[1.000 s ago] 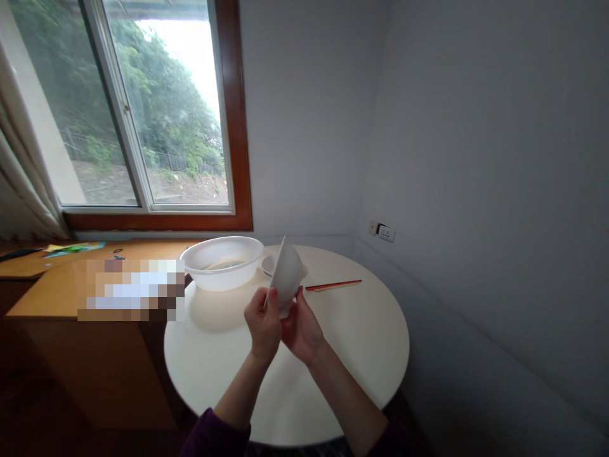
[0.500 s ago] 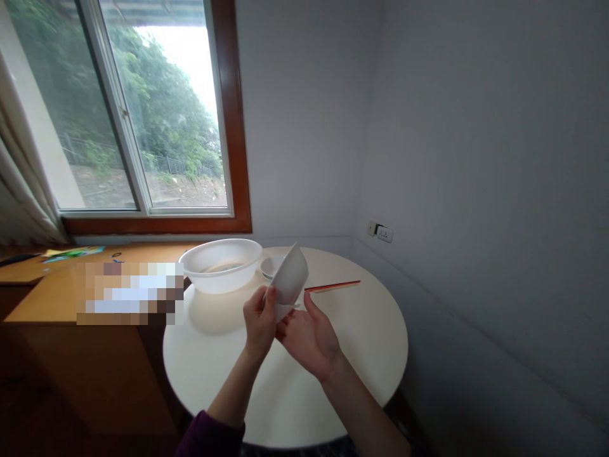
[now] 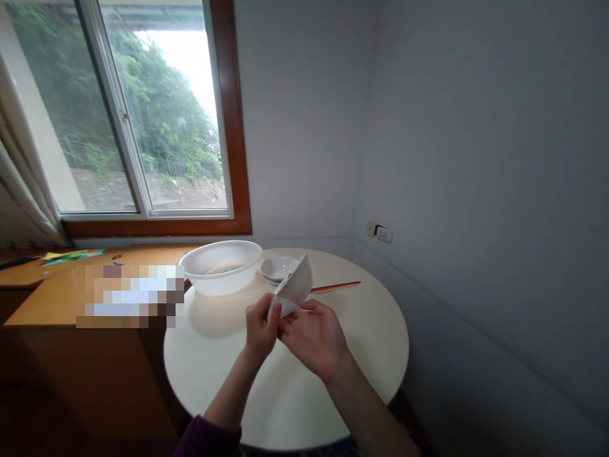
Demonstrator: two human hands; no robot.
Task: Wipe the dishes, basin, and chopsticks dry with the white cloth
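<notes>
A white bowl [image 3: 299, 279] is tipped on its side above the table, with a small red mark near its edge. My left hand [image 3: 259, 329] grips its near left part, fingers closed. At the bowl's lower side is a thin white wipe [image 3: 287, 308], either cloth or tissue. My right hand [image 3: 316, 337] is palm up and pinches this wipe between thumb and fingers against the bowl. Some of its fingertips are hidden behind the left hand and the bowl. Just behind stand white bowls [image 3: 273, 268], stacked.
A translucent white basin [image 3: 221, 279] with water stands at the back left of the round white table [image 3: 371, 343]. Red chopsticks [image 3: 337, 287] lie to the right. A wooden desk [image 3: 42, 304] adjoins on the left; walls close in behind and at right.
The bowl has turned and moved slightly down and to the right, uncovering more of the stacked bowls. My right thumb has come down onto the wipe.
</notes>
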